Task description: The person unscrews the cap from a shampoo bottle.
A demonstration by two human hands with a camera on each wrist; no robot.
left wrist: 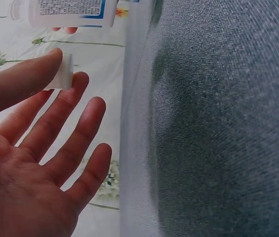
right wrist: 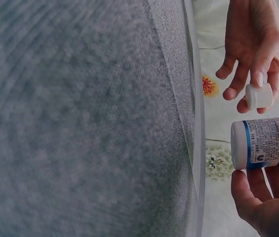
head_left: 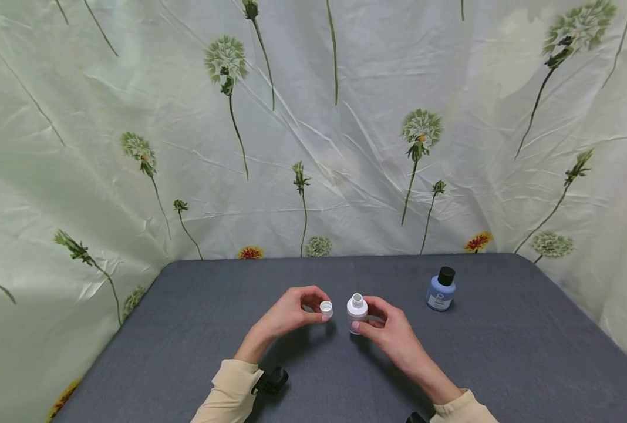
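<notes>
My left hand (head_left: 294, 310) pinches a small white screw cap (head_left: 326, 309) between thumb and fingertips, its hollow side showing in the head view. In the left wrist view, the other fingers (left wrist: 70, 153) spread away from the cap. A small white bottle (head_left: 357, 306) is in my right hand (head_left: 393, 332), gripped by its side between thumb and fingers. Its narrow neck is uncapped and points up. The right wrist view shows the bottle's printed label (right wrist: 267, 140) with a blue band near the white base. A short gap separates cap and bottle.
A blue bottle (head_left: 441, 292) with a black cap stands upright on the dark grey table (head_left: 186, 329), to the right beyond my right hand. Behind the table hangs a pale curtain (head_left: 345, 147) printed with dandelions. A black wrist device (head_left: 272, 380) sits at the left sleeve.
</notes>
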